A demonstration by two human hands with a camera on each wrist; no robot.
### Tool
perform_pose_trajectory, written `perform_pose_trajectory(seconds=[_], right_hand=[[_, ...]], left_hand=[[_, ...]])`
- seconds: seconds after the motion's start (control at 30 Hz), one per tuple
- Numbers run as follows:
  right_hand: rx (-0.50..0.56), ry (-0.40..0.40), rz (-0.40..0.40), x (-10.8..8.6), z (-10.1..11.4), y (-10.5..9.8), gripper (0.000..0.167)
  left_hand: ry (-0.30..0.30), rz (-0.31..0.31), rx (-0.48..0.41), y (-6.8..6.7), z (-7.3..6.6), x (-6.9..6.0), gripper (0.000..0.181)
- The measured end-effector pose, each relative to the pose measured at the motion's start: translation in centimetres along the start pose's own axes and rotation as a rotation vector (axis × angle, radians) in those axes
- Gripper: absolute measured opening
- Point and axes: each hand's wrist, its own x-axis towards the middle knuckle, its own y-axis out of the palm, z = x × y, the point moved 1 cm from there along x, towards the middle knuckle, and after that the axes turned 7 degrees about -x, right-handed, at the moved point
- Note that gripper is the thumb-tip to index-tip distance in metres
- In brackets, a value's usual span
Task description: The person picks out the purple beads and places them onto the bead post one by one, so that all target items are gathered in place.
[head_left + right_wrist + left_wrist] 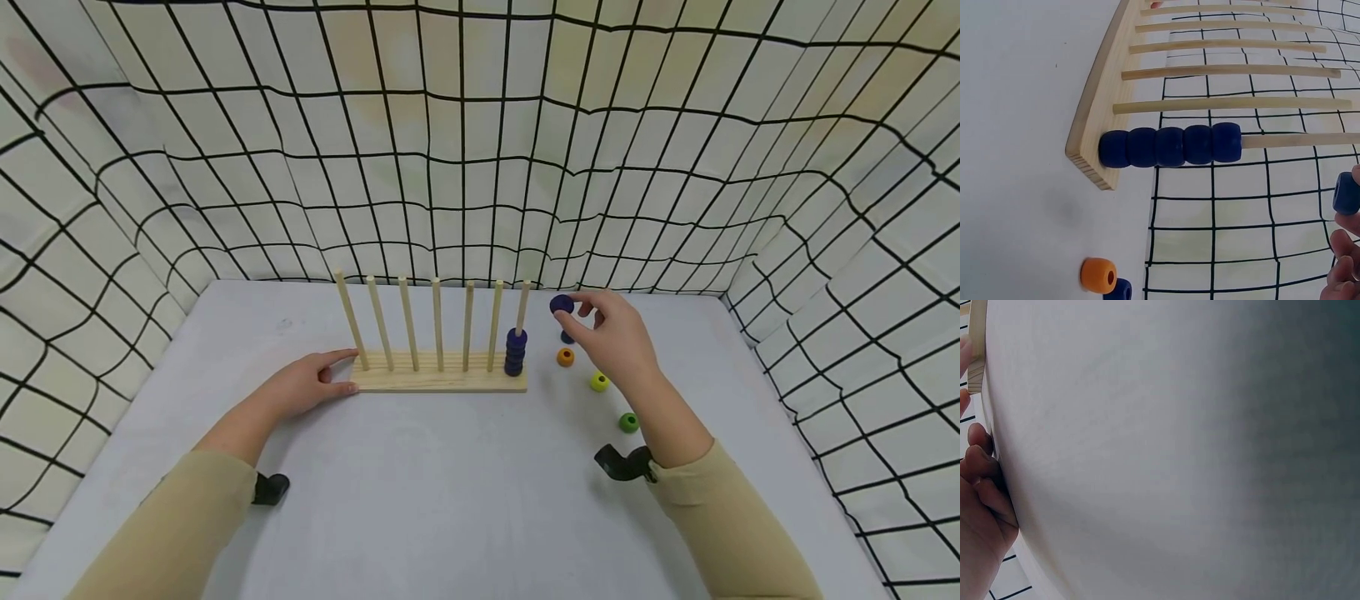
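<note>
A wooden peg stand (442, 382) with several upright rods stands on the white table. My left hand (303, 385) holds its left end, thumb at the front edge and index finger towards the back. Dark blue beads (1170, 147) are stacked on the rightmost rod, the top part of which is bare. Up to the right of that rod, my right hand (618, 337) pinches another dark blue bead (562, 305) between thumb and finger. In the right wrist view this held bead (1347, 193) is apart from the rod, its hole partly showing.
Right of the stand lie loose beads: a dark blue one (567, 337) partly behind the right hand, an orange one (566, 357), a yellow one (599, 381) and a green one (628, 422). Black netting (465, 158) over white walls rises around the table's back and sides.
</note>
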Motion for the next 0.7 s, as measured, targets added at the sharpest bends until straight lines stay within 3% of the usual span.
perform_pose_trajectory(seconds=[0.7], right_hand=[[0.095,-0.054,-0.071,0.2,1.9,-0.3,0.044]], left_hand=[[0.010,0.003,0.005,-0.2,-0.3,-0.2,0.078]])
